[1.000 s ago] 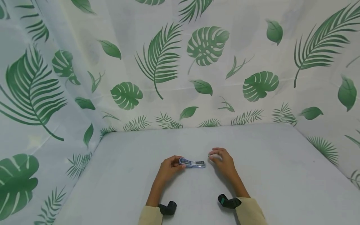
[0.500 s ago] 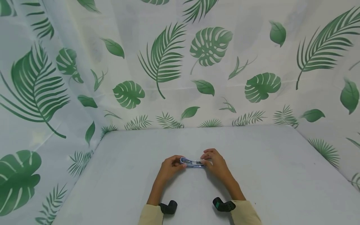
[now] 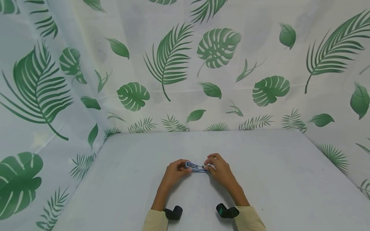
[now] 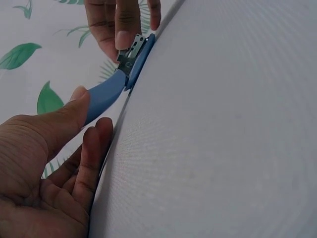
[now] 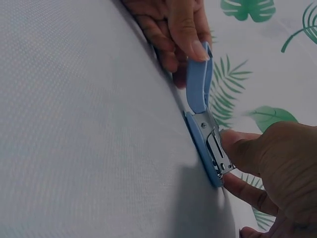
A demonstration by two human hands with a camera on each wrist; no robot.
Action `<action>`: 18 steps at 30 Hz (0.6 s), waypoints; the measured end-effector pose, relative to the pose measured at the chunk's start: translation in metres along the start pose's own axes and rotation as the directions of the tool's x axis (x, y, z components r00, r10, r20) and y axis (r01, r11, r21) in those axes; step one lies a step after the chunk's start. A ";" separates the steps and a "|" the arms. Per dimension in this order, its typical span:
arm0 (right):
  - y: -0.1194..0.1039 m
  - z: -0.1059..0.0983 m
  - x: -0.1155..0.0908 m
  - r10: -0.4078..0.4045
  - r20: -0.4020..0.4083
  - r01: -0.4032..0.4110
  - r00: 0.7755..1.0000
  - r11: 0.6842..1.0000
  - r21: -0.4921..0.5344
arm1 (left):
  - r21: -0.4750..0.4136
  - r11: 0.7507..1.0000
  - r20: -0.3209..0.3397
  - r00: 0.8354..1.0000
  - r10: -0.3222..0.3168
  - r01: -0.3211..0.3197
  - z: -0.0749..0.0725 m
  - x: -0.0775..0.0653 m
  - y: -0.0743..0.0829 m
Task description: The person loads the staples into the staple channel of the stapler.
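A blue stapler [image 3: 194,166] lies on the white table, its cover [image 5: 197,84] swung back so the metal staple channel [image 5: 214,141] is bare. My left hand [image 3: 174,173] grips the cover at its end, thumb on the blue shell [image 4: 106,94]. At the other end, my right hand [image 3: 223,172] has its thumb and fingers around the metal channel, close above the blue base [image 5: 202,148]. The right fingertips hide part of the channel in the head view; whether they also pinch something small, I cannot tell.
The white tabletop [image 3: 138,160] spreads around both hands. A curtain [image 3: 173,109] printed with green leaves hangs along the back and sides. Black wrist cameras [image 3: 173,213] sit at both beige cuffs.
My right hand has moved left from beside the stapler and now has its fingertips on the metal channel. The left hand keeps its grip on the cover.
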State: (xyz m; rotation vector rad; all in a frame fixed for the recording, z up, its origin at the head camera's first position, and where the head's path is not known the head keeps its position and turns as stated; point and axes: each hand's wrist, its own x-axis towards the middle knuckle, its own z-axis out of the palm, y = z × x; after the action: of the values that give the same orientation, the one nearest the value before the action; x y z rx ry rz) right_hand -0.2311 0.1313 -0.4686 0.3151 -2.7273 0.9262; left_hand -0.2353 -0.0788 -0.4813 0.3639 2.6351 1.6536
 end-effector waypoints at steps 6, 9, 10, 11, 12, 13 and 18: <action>-0.001 0.002 -0.001 -0.003 -0.005 0.003 1.000 1.000 -0.016 | -0.003 1.000 0.007 1.000 -0.001 0.001 0.000 0.000 0.000; -0.002 0.003 0.000 0.014 0.012 -0.014 1.000 1.000 -0.023 | 0.002 1.000 0.004 1.000 -0.005 0.005 0.000 -0.001 0.001; -0.002 0.003 0.000 0.020 0.017 -0.019 1.000 0.999 -0.025 | 0.003 1.000 0.003 1.000 -0.006 0.006 0.001 -0.001 0.001; -0.002 0.003 0.000 0.019 0.020 -0.019 1.000 0.999 -0.028 | 0.005 1.000 0.002 1.000 -0.006 0.006 0.001 0.000 0.001; -0.002 0.003 0.000 0.016 0.021 -0.015 1.000 0.999 -0.032 | 0.006 1.000 0.001 1.000 -0.007 0.007 0.001 0.000 0.001; -0.002 0.003 0.000 0.010 0.019 -0.010 1.000 0.999 -0.033 | 0.006 1.000 0.000 1.000 -0.008 0.008 0.001 0.000 0.001; -0.005 0.000 0.000 -0.019 0.009 0.019 1.000 0.999 -0.035 | 0.005 1.000 -0.002 1.000 -0.023 0.023 0.000 0.000 0.002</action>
State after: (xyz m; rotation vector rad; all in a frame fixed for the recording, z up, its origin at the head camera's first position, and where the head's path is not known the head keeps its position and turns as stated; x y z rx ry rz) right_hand -0.2297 0.1275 -0.4663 0.3389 -2.7404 0.8725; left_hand -0.2349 -0.0779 -0.4800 0.3310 2.6346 1.6424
